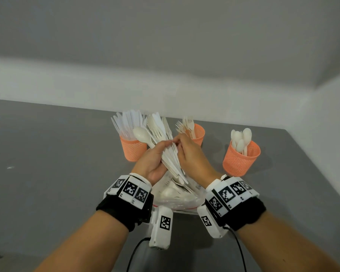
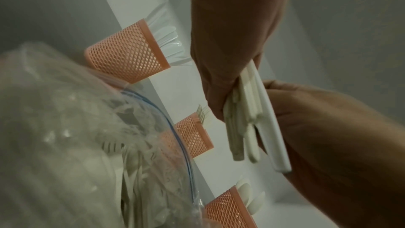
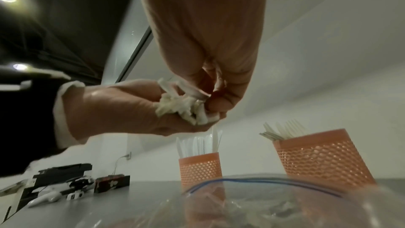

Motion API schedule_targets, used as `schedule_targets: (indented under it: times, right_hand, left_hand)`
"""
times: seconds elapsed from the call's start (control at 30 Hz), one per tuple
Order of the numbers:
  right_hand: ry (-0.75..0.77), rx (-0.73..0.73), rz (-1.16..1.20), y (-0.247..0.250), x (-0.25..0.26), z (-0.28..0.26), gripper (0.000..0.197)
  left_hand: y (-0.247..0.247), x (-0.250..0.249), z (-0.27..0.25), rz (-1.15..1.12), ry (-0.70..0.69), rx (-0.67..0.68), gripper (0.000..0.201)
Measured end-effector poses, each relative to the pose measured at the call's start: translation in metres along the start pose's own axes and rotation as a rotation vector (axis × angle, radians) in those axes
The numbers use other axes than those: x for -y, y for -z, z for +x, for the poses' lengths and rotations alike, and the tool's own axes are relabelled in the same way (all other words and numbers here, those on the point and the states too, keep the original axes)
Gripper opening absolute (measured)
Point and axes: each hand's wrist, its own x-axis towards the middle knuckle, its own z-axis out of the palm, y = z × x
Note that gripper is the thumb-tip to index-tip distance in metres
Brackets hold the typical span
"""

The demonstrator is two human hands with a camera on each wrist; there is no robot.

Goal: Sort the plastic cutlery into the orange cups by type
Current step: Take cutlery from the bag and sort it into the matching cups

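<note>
While left hand (image 1: 153,161) grips mixed bundle (image 1: 165,146) fanned so types show, your right fingers (image 1: 178,139) pinch one piece, probably bound for matching cup (image 1: 197,134).

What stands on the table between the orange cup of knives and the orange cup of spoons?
The cup of forks stands between the knife cup and the spoon cup, set farther back; the head view shows it.

— What colours are you seeing?

— The three cups (image 1: 240,159) are showing orange, with a fine mesh pattern. I'm looking at white and cream cutlery (image 1: 166,138).

— And on your wrists?

— My bands (image 1: 243,212) are showing black, carrying white blocks (image 1: 133,190) with black-and-white square codes. The table (image 1: 47,154) is looking plain grey, the wall (image 1: 165,36) whitish grey.
</note>
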Motion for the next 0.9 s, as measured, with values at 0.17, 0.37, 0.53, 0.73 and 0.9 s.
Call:
schedule_targets:
  times: [0.17, 0.37, 0.53, 0.73, 0.9]
  right_hand:
    - [-0.047, 0.039, 0.109, -0.004, 0.0, -0.005, 0.022]
    - [-0.236, 0.065, 0.402, 0.004, -0.005, 0.0, 0.039]
    - [-0.246, -0.021, 0.359, 0.002, -0.004, 0.001, 0.034]
    - [-0.197, -0.002, 0.2, 0.004, 0.0, 0.002, 0.017]
    - [-0.082, -0.063, 0.166, 0.006, 0.006, 0.006, 0.013]
  left_hand:
    - [0.001, 0.002, 0.0, -0.03, 0.021, 0.023, 0.022]
    - [0.002, 0.001, -0.005, -0.014, 0.053, 0.084, 0.032]
    - [0.003, 0.003, -0.004, -0.051, 0.048, 0.071, 0.036]
    - [0.01, 0.004, 0.0, -0.058, 0.046, 0.025, 0.03]
    - [0.007, 0.001, -0.001, -0.06, 0.039, 0.031, 0.025]
